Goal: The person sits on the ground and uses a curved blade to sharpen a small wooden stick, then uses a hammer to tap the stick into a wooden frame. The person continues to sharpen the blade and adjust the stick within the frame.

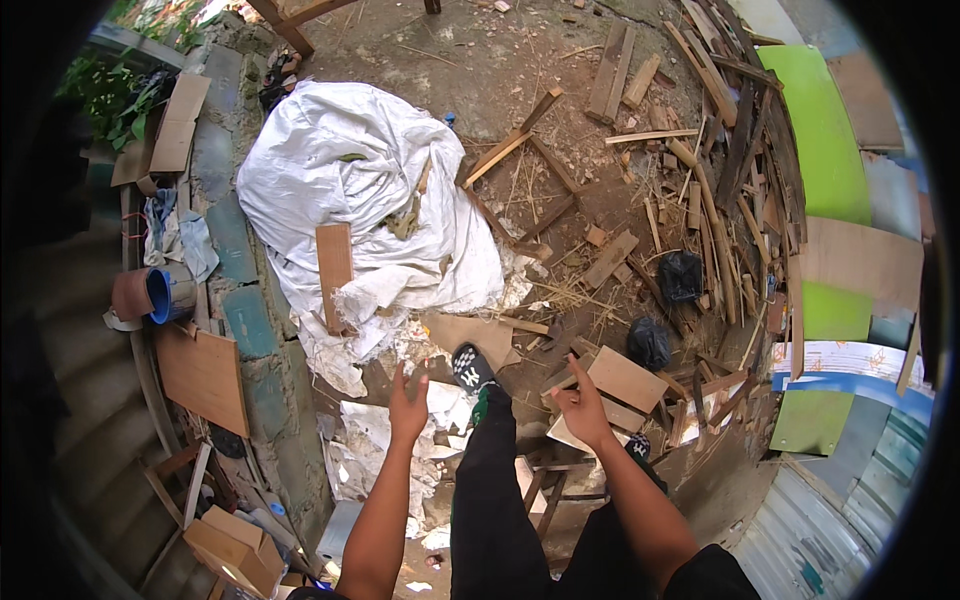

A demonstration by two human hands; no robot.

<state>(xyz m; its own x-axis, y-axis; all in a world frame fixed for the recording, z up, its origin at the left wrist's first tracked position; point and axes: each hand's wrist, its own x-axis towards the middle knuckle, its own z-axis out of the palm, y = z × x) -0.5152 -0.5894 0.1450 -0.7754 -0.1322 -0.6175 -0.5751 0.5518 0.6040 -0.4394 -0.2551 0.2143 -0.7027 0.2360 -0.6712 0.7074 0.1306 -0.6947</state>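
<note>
My left hand (407,405) and right hand (583,405) hang empty, fingers loose; the board (627,378) nearest looks stiff, light, best gripped by its edges.

The bare dirt ground (470,60) carries a large crumpled white tarp (350,170), with one short brown board (334,270) lying on top of it. Scattered wood offcuts (640,200), straw and two black plastic bags (680,275) cover the ground to the right.

Dirt ground (470,60), scattered wood offcuts (700,180), white tarp (350,170), daylight
</note>
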